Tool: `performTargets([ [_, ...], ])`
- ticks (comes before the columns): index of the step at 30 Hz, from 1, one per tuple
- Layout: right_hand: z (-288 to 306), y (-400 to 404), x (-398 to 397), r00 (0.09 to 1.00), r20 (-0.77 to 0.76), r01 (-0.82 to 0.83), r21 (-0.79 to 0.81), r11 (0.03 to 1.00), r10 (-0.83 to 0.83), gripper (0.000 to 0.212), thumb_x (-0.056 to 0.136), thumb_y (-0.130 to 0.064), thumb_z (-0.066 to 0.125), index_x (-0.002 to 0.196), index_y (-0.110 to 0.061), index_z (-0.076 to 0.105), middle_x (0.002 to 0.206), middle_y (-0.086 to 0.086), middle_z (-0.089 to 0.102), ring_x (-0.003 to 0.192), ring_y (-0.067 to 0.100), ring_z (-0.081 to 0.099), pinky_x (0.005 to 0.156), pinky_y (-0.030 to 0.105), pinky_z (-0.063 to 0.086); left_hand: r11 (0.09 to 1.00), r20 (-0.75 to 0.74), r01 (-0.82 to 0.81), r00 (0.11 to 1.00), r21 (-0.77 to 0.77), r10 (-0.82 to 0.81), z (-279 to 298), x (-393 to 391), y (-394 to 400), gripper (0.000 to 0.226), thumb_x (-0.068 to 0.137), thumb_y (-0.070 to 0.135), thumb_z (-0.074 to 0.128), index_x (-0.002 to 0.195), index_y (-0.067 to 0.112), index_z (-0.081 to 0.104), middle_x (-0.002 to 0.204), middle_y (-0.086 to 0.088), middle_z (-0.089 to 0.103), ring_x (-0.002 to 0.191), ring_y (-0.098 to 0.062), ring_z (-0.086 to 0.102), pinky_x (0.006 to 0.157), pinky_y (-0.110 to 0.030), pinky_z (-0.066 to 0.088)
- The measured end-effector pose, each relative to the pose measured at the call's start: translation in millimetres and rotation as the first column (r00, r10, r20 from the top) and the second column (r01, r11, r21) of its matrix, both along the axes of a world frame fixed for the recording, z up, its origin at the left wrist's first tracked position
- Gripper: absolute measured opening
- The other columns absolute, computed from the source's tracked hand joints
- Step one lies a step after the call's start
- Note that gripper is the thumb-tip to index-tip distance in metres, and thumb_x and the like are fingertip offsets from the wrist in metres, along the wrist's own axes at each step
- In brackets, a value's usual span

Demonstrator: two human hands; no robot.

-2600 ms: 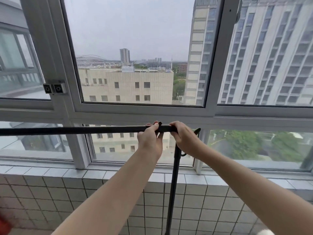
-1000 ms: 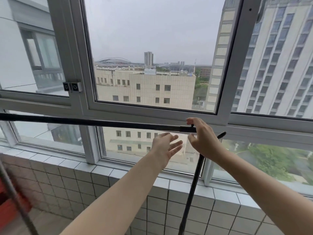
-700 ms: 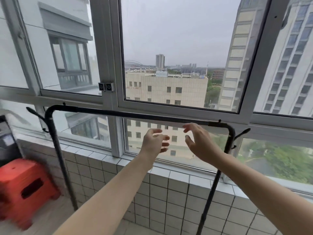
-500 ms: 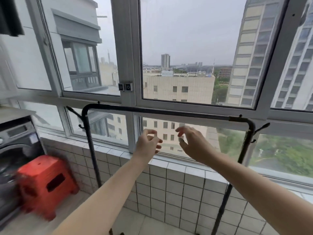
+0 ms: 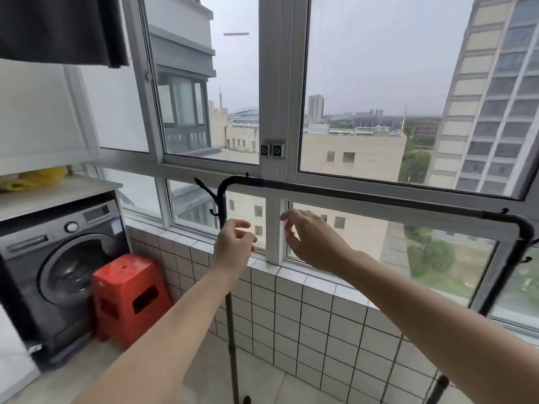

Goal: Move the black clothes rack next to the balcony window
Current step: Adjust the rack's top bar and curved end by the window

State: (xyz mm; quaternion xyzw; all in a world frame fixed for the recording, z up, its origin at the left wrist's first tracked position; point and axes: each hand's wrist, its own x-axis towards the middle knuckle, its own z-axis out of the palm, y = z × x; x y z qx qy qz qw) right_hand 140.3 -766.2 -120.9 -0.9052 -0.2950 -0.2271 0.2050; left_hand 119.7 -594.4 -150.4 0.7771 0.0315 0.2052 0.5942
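- Black clothes rack [image 5: 379, 196]: upright on the balcony floor, just beside the tiled half-wall [image 5: 306, 310] and in front of the balcony window [image 5: 277, 83]; top bar level across the lower panes, curved down at both ends into a left post and a right post.
- Left post: crossed by the left forearm, foot visible on the floor tiles near the bottom edge; small black hooks just below the left bend.
- Right post: down past the right forearm, lower part half hidden by it.
- Left hand [image 5: 233, 246]: below the top bar, in front of the left post, fingers loosely curled and apart — nothing held, no contact with the rack to be seen.
- Right hand [image 5: 312, 240]: below the top bar, just right of the white window mullion, fingers spread and slightly bent — empty, clear of the bar.
- Both hands near one another, a narrow gap between them, palms turned roughly toward each other.
- Washing machine [image 5: 64, 269]: dark grey, front-loading, at the left under a pale countertop; yellow item [image 5: 35, 179] lying on that countertop.
- Red plastic stool [image 5: 128, 295]: on the floor between the washing machine and the tiled half-wall, near the rack's left post.
- Dark cloth [image 5: 61, 27]: hanging at the top left corner.
- Outside the glass: tall buildings and grey sky.
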Motion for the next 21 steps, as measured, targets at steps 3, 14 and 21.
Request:
performTargets([
  [3,8,21,25,1.0,0.013,-0.018,-0.014,1.0,0.018,0.031,0.095,-0.016,0.048,0.126,-0.011,0.052,0.114,0.006,0.066,0.107,0.021,0.057,0.087,0.036,0.052,0.998,0.008,-0.055,0.998,-0.023,0.055,1,22,18,0.02,0.088,0.012,0.054,0.108,0.017,0.056,0.095,-0.009,0.066,0.082,-0.022,0.064,0.079,-0.042,0.056],
  [14,33,83,143,0.967,0.196,-0.137,-0.133,0.982,0.162,0.029,0.094,-0.019,0.053,0.123,-0.014,0.055,0.127,0.008,0.054,0.118,0.028,0.048,0.096,0.041,0.049,0.93,0.047,-0.343,0.935,-0.134,0.352,10,133,64,0.054,0.08,0.012,0.064,0.129,0.011,0.04,0.121,-0.011,0.051,0.108,-0.025,0.052,0.085,-0.033,0.045],
  [21,36,109,189,0.96,0.237,-0.086,-0.255,0.963,0.149,0.044,0.093,-0.032,0.056,0.132,-0.017,0.045,0.135,0.008,0.046,0.12,0.031,0.046,0.094,0.046,0.049,0.944,0.003,-0.248,0.967,-0.216,0.254,-3,167,80,0.077,0.083,0.01,0.063,0.143,0.021,0.016,0.131,-0.013,0.047,0.115,-0.026,0.051,0.089,-0.034,0.042],
])
